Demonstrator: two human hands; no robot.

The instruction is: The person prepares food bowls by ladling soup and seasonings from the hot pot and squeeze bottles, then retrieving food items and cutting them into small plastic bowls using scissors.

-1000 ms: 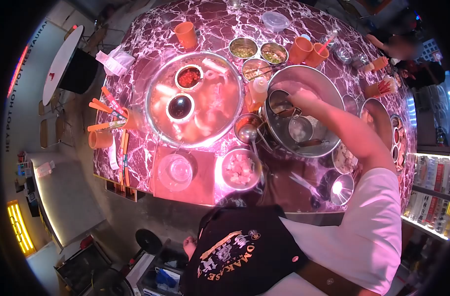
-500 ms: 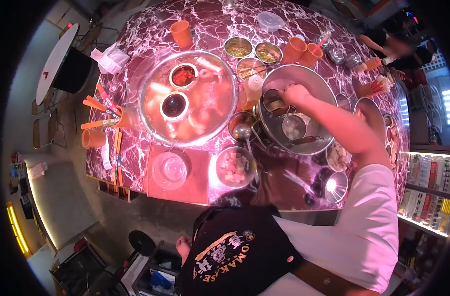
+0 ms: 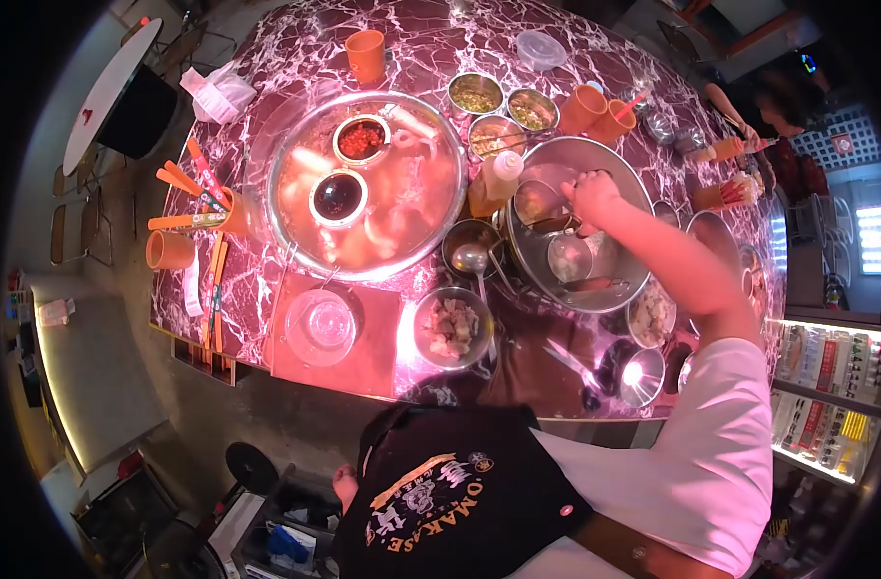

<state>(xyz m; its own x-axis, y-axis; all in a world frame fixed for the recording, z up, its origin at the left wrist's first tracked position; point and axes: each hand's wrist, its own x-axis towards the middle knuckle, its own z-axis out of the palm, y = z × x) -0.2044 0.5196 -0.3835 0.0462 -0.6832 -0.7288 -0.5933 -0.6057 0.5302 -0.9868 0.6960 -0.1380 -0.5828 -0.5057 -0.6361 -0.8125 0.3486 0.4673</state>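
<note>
Inside the large steel pot (image 3: 633, 275), my right hand (image 3: 593, 198) is closed, its fingers pinched around something I cannot make out. Just left of the fingers is a small round steel vessel (image 3: 535, 203). A second round vessel (image 3: 569, 258) with pale contents lies below it, beside a dark handle (image 3: 588, 285). My left hand (image 3: 344, 485) hangs low beside the black apron (image 3: 440, 492), fingers curled, partly hidden. Left of the pot stand a squeeze bottle (image 3: 503, 174) and a small pot with a ladle (image 3: 471, 258).
A wide steel pan (image 3: 402, 265) of steaming broth holds two sauce bowls. Near the front edge are a clear bowl (image 3: 321, 328), a bowl of pale pieces (image 3: 453, 328) and scissors (image 3: 571, 362). Orange cups (image 3: 366, 56) stand behind. Another person (image 3: 778, 101) is at the far right.
The view has shifted slightly. My right hand has moved a little right, away from the small steel vessel's rim. The other person's head and arm have changed position.
</note>
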